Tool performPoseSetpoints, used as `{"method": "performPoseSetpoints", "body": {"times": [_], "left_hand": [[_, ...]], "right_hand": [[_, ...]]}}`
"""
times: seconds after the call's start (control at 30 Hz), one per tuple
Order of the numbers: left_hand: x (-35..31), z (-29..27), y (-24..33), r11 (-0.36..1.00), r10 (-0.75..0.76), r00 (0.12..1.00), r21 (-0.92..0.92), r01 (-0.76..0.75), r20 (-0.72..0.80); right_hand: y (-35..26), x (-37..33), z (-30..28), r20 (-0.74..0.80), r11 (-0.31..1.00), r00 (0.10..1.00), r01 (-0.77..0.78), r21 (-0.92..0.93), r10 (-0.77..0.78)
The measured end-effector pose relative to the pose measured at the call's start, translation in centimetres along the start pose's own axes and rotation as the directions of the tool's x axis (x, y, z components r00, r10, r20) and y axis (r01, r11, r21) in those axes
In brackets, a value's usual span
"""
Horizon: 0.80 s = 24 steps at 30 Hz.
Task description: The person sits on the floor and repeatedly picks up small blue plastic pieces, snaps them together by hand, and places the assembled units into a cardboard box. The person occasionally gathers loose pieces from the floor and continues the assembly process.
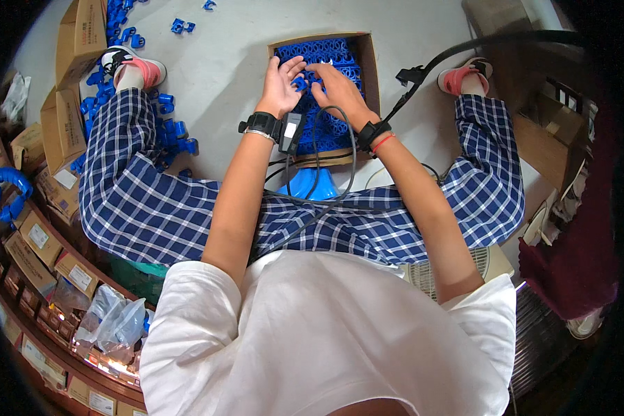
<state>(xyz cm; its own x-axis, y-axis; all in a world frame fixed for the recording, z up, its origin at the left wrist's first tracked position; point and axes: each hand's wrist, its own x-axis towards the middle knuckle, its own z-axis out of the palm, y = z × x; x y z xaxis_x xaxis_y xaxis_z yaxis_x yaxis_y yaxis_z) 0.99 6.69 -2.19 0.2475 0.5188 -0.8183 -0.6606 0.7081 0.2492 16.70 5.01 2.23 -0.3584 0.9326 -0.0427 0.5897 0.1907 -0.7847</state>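
Observation:
My left hand point(281, 86) is turned palm up over the left side of an open cardboard box point(371, 73). Its curled fingers hold a small blue plastic clip point(299, 83). Close on its right is my right hand point(340, 91), palm down, with thumb and fingers apart and pointing toward the clip; nothing shows in its grip. Beneath both hands, the box is packed with rows of blue ring-shaped plastic pieces point(319, 50). Part of these rows is hidden by my hands and by a black cable point(354, 149).
Loose blue plastic pieces point(177, 132) lie heaped on the floor beside my left leg. Cardboard boxes point(62, 128) line the left side. A thick black cable point(457, 50) arcs in from the right, and a blue plastic item point(310, 184) sits below the box.

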Motion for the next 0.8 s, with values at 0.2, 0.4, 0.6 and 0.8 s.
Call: {"method": "performPoseSetpoints", "body": {"times": [0.2, 0.4, 0.6, 0.8], "left_hand": [[-0.8, 0.8, 0.2, 0.999, 0.035, 0.99, -0.008, -0.035, 0.133], [-1.0, 0.7, -1.2, 0.993, -0.015, 0.991, 0.119, 0.0, 0.13], [-0.4, -0.1, -1.9, 0.979, -0.048, 0.992, 0.2, 0.024, 0.115], [0.2, 0.5, -1.7, 0.95, -0.018, 0.999, 0.313, 0.003, 0.048]], "right_hand": [[0.0, -0.5, -0.9, 0.112, 0.989, 0.991, -0.087, 0.116, 0.075], [0.9, -2.3, 0.9, 0.088, 0.992, 0.995, -0.062, 0.106, 0.052], [1.7, -3.3, 1.4, 0.048, 0.995, 0.999, 0.01, 0.097, -0.015], [2.3, -3.3, 1.7, 0.054, 0.997, 0.996, 0.07, 0.042, -0.073]]}}
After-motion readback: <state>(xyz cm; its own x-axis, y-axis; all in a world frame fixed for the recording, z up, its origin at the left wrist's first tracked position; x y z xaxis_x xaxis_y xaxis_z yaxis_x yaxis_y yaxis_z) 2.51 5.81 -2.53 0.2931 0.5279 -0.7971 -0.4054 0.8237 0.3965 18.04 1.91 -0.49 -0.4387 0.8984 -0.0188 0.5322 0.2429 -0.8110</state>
